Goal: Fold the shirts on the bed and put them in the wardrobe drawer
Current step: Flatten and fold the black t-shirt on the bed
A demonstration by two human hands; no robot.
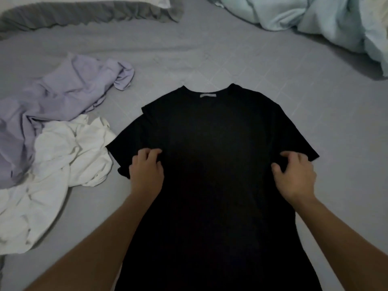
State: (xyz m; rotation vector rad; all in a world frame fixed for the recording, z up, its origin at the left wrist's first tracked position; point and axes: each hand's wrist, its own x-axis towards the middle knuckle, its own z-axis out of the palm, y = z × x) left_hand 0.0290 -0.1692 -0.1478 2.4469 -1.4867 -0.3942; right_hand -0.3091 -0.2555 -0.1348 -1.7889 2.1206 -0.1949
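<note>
Black shirt (210, 143) lies flat on bed (273, 70); folding step barely begun. Left hand (147, 171) and right hand (294, 175), fingers curled, pinch fabric at each armpit. Next move probably calls for folding sleeves inward.

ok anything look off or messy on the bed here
The black shirt lies flat and straight under both hands. The lilac shirt and white shirt are crumpled in a heap to its left, still unfolded. Nothing looks damaged.

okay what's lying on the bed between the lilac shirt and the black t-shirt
In the head view, a crumpled white shirt lies between the lilac shirt and the black t-shirt's near sleeve. Farther up, toward the collar, only bare grey bedsheet separates them.
</note>
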